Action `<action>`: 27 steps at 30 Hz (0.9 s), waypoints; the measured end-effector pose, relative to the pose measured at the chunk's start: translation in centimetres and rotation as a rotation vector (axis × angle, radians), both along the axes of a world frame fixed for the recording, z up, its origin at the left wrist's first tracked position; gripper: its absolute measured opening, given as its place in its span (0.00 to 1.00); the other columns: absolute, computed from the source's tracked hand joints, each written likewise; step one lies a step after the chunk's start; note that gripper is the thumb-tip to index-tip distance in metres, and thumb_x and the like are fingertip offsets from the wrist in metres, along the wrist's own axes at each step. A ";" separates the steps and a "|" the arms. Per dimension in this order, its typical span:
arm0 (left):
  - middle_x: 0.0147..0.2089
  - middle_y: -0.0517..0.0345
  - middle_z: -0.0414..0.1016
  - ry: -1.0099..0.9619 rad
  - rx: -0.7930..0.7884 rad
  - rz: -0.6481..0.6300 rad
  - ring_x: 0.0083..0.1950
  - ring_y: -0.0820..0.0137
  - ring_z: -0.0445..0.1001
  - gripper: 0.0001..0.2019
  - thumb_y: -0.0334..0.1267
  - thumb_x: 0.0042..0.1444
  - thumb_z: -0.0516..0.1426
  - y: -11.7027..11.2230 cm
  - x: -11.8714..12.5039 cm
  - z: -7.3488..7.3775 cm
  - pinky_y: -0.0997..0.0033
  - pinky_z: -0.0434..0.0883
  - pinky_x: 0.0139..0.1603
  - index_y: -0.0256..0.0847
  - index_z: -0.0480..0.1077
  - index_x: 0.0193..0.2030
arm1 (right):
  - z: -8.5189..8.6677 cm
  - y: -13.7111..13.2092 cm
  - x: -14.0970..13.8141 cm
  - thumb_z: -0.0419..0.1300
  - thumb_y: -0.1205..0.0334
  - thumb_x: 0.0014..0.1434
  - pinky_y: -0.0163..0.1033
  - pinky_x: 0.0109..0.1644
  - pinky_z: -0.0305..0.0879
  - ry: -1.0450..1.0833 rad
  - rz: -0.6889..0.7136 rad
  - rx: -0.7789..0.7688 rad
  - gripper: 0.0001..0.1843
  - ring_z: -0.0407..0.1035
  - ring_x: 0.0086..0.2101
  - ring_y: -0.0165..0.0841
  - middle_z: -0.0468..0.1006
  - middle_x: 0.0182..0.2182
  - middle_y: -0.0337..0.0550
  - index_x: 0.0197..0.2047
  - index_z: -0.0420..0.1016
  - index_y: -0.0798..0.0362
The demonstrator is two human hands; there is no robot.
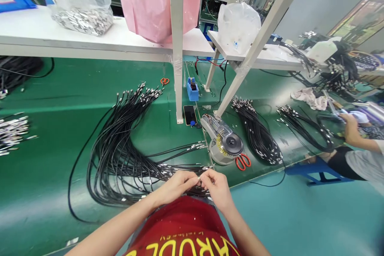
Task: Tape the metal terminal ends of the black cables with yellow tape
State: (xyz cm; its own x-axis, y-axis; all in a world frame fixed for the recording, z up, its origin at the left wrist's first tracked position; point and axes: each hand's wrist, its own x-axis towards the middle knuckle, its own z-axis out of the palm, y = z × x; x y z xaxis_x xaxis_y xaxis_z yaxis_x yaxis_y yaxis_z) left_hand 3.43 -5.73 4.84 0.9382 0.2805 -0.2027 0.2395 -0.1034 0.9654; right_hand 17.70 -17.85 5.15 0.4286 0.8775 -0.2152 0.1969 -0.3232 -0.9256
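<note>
Both hands meet close to my body at the table's front edge, fingertips nearly touching. My left hand (181, 182) is closed in a pinch on the end of a black cable. My right hand (216, 186) pinches at the same small, shiny cable end, mostly hidden by the fingers. A large bundle of black cables (120, 152) with metal connector tips curves over the green table, its near ends running under and beside my hands. Just beyond my right hand stands a round tape dispenser machine (225, 144). Orange-handled scissors (243, 162) lie against it.
A phone (190, 115), a blue tape holder (192, 89) and small scissors (165, 81) lie farther back. Posts (177, 48) carry a white shelf (144, 50) with bags. Another cable bundle (259, 136) is at right, near a co-worker's arm (354, 130). Loose connectors (13, 132) lie left.
</note>
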 end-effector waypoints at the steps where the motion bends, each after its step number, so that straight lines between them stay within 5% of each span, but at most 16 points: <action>1: 0.26 0.63 0.62 -0.003 0.018 -0.019 0.29 0.74 0.57 0.24 0.51 0.66 0.48 -0.1 -0.1 -0.1 0.76 0.56 0.30 0.34 0.72 0.31 | -0.1 -0.1 0.1 0.56 0.60 0.61 0.32 0.29 0.61 -0.014 0.012 -0.005 0.14 0.66 0.23 0.29 0.73 0.21 0.37 0.26 0.73 0.55; 9: 0.27 0.63 0.61 -0.031 0.148 -0.030 0.30 0.73 0.58 0.24 0.50 0.67 0.46 -0.2 -0.4 0.5 0.75 0.58 0.33 0.36 0.68 0.27 | 1.8 -0.1 -0.5 0.51 0.63 0.64 0.33 0.32 0.55 -0.304 0.134 0.074 0.18 0.64 0.26 0.30 0.70 0.21 0.37 0.22 0.69 0.53; 12: 0.27 0.63 0.62 -0.025 0.185 -0.039 0.30 0.73 0.59 0.24 0.49 0.68 0.46 -0.9 -0.3 -0.4 0.75 0.58 0.33 0.36 0.68 0.27 | 1.0 -0.4 -1.0 0.50 0.66 0.63 0.34 0.32 0.55 -0.357 0.131 0.087 0.19 0.63 0.26 0.30 0.70 0.21 0.37 0.21 0.68 0.53; 17: 0.34 0.57 0.73 -0.024 0.241 -0.143 0.36 0.69 0.69 0.19 0.46 0.68 0.47 -0.8 0.4 -4.1 0.73 0.65 0.39 0.38 0.74 0.38 | -3.9 -1.5 0.1 0.51 0.66 0.63 0.31 0.30 0.58 -0.339 0.158 -0.187 0.18 0.68 0.23 0.30 0.75 0.20 0.36 0.23 0.73 0.52; 20: 0.48 0.52 0.75 0.010 0.382 0.001 0.49 0.64 0.72 0.14 0.44 0.65 0.52 1.7 0.9 -6.7 0.69 0.66 0.52 0.41 0.73 0.51 | -6.2 -2.4 1.7 0.53 0.64 0.63 0.33 0.33 0.61 -0.497 0.138 -0.403 0.16 0.74 0.28 0.33 0.80 0.24 0.41 0.27 0.77 0.52; 23: 0.44 0.51 0.75 0.229 0.545 0.257 0.46 0.64 0.72 0.12 0.38 0.65 0.50 5.1 1.5 -9.1 0.67 0.67 0.50 0.39 0.73 0.45 | -6.7 -2.9 3.1 0.58 0.64 0.60 0.37 0.36 0.61 -0.652 0.075 -0.530 0.10 0.76 0.33 0.41 0.82 0.30 0.52 0.32 0.80 0.54; 27: 0.43 0.48 0.73 0.309 0.615 0.306 0.50 0.59 0.69 0.07 0.33 0.62 0.52 7.5 3.0 -11.9 0.62 0.64 0.53 0.38 0.72 0.41 | -5.7 -2.4 3.7 0.55 0.61 0.64 0.36 0.37 0.62 -0.769 0.057 -0.575 0.12 0.77 0.37 0.39 0.83 0.38 0.48 0.46 0.79 0.47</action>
